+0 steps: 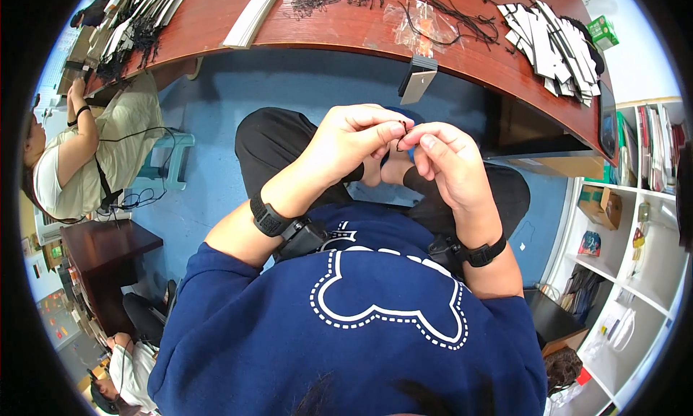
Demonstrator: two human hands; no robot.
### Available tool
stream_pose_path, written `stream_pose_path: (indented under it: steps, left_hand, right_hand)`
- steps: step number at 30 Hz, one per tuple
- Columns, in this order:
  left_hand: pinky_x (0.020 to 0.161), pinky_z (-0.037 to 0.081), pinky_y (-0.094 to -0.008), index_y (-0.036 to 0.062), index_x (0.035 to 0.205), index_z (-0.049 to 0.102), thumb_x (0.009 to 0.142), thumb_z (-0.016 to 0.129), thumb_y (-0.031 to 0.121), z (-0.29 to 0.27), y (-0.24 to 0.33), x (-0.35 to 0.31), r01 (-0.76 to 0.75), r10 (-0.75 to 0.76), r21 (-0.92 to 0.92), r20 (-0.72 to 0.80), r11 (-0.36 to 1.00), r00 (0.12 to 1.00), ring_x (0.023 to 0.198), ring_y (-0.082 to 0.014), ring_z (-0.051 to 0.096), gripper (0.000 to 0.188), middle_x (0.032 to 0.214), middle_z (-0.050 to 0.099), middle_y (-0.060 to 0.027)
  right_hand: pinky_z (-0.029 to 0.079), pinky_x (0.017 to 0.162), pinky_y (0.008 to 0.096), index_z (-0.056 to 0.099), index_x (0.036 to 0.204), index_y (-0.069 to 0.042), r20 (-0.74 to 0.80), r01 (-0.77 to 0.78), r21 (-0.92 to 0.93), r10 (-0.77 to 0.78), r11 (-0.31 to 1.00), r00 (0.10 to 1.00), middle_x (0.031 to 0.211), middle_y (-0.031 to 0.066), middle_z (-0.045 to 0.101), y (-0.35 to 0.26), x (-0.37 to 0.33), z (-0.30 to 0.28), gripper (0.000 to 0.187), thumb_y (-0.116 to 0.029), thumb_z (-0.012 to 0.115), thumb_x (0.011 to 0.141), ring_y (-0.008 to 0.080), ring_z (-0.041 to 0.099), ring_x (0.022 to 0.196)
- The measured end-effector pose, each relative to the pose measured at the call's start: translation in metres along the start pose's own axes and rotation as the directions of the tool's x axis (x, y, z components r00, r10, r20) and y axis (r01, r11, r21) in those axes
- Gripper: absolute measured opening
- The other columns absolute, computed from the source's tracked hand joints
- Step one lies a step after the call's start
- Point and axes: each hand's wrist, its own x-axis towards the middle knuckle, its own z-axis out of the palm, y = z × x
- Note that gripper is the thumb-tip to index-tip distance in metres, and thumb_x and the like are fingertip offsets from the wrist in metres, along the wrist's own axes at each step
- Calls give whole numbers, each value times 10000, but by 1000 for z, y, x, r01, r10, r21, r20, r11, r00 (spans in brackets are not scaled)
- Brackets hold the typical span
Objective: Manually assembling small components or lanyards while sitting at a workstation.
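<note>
Nearest, at the middle of the clock, a thin, black, string-like cord (403, 126) is held above the lap between both hands' fingertips, only a short bit of it showing; toward nine o'clock the bare left hand (346, 142) pinches it between thumb and forefinger; toward four o'clock the bare right hand (455, 163) has its fingertips gathered narrowly on it, the exact contact partly hidden; the cord looks very light, soft and limp, so it should bend freely and hardly break, though anything so fine could roll or slip between the pads; the surest hold is likely a close fingertip pinch on each side of the working spot, with gentle tension to stop it sagging; a little farther, just past twelve, a grey-and-white flat-sided block (419, 80) stands out at the edge of the reddish-brown, glossy wooden table (332, 33); beyond, at one o'clock, lie loose, tangled black cords (465, 23), probably as limp and quick to snag; at two, a heap of flat white strips (548, 48), looking stiffer; at ten, a neat white stack of long strips (253, 15).
</note>
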Motion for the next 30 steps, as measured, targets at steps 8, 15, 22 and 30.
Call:
stream_pose_path:
  steps: [8,15,22,30]
  left_hand:
    - [669,440,-243,43,884,726,789,707,32,2,-2,5,-288,303,354,14,890,953,743,-103,524,98,783,598,-18]
    - [645,451,-259,52,867,714,765,713,22,1,-2,12,-417,462,466,21,780,887,735,-132,547,106,781,576,-20]
    - [802,483,-383,42,866,686,745,636,64,-124,92,62,-82,590,971,203,-224,781,870,-300,603,132,865,659,-96]
    - [770,490,-377,53,782,650,720,655,106,-167,85,95,-211,470,899,387,-383,794,840,-282,584,82,790,626,-84]
  right_hand:
    - [432,530,186,542,1123,-14,-57,-109,125,117,986,992,866,53,617,0,4,4,255,-213,514,965,72,534,619]
    - [464,564,203,591,972,-24,-1,-157,201,160,967,987,781,26,600,5,11,2,153,-167,539,951,86,559,623]
    - [379,448,172,606,910,-20,-115,-149,14,150,989,982,724,3,588,8,7,-1,107,-121,570,911,35,497,516]
    - [344,436,169,598,905,-20,-77,-123,40,125,992,989,692,-19,548,4,10,0,84,-100,575,906,24,454,504]
